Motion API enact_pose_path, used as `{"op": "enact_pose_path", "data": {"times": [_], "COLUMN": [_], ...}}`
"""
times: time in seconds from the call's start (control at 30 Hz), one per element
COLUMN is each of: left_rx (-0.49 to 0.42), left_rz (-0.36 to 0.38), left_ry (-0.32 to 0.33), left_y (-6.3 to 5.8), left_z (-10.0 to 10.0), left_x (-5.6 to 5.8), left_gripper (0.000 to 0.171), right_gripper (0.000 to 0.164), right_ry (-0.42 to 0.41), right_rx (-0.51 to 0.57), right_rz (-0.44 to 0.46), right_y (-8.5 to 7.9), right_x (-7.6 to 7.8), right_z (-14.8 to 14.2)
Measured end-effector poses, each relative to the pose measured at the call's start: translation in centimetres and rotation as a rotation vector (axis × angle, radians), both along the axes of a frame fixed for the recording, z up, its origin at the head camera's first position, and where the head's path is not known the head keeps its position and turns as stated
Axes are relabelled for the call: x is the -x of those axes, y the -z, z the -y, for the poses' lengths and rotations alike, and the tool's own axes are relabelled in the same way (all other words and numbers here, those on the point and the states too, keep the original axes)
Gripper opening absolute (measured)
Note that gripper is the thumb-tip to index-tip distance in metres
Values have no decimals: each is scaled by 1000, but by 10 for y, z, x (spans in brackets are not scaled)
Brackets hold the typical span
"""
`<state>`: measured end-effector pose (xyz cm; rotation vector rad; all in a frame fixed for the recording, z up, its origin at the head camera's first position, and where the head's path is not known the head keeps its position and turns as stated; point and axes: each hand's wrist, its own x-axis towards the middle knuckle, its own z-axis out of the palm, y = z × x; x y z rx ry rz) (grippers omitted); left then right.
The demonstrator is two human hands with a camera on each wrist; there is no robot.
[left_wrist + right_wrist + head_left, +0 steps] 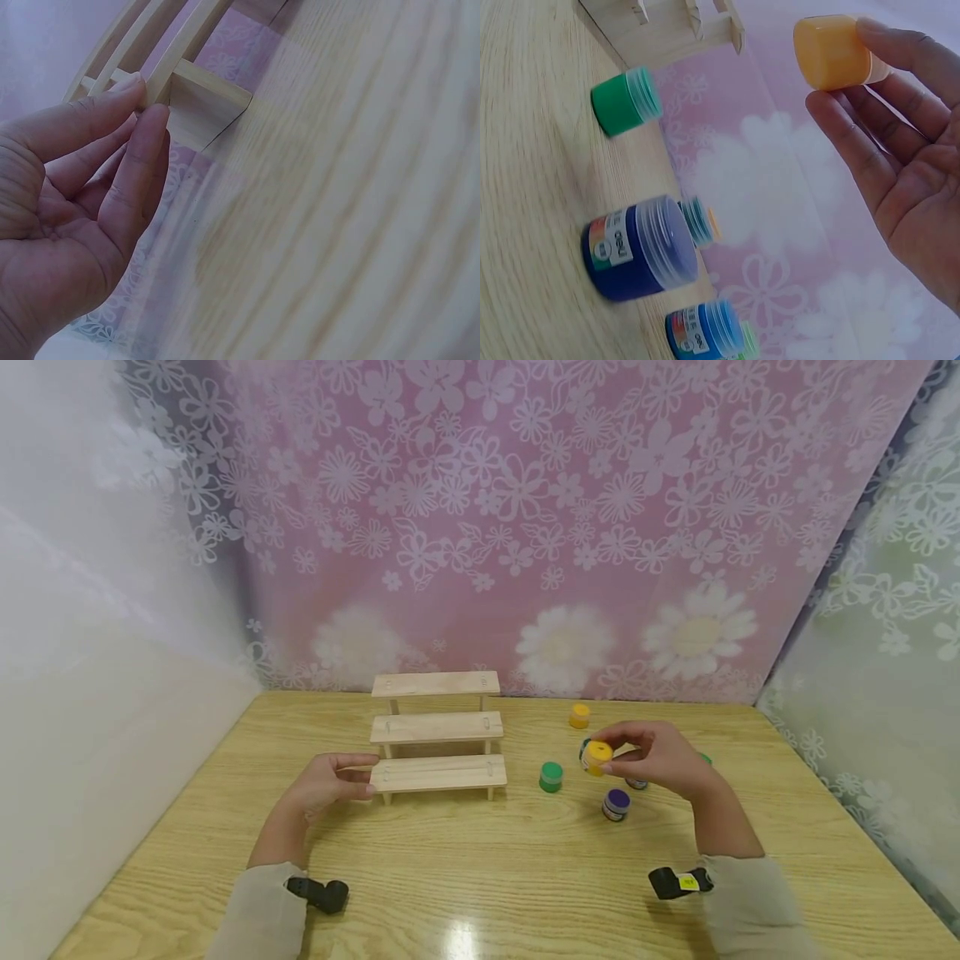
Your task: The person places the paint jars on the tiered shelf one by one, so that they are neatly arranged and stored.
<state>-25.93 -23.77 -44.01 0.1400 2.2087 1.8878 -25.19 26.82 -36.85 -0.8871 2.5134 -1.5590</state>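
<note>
One yellow jar (597,758) is above the bench (450,868), pinched by the right hand (660,760), while the left hand (327,785) pinches the stand (438,774), and a loose fingertip grip could drop it near or onto the purple jar (617,804).

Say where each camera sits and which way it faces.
Head: on the head, facing forward and down at shelf and jars; left fingers, right fingers, sleeves show.
Left wrist: on that wrist, facing the shelf's edge; left fingers show.
Right wrist: on that wrist, facing held yellow jar and other jars; right fingers show.
Head and right wrist share the held yellow jar.
</note>
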Motion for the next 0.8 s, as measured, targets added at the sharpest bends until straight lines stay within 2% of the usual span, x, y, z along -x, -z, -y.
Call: {"op": "enact_pose_path", "data": {"times": [0.33,0.5,0.8], "left_rx": [8,15,30], "left_rz": [-2,-4,-5], "left_ry": [8,18,16], "left_y": [-1,-1,-1], "left_z": [2,3,2], "left_x": [0,0,0], "left_gripper": [57,57,57], "right_gripper": [38,38,37], "right_ry": [-39,-88,-107], "right_rx": [9,37,84], "right_rz": [-42,-33,-5], "right_y": [-8,-12,-20], "right_x": [6,10,12], "right_z": [24,38,65]}}
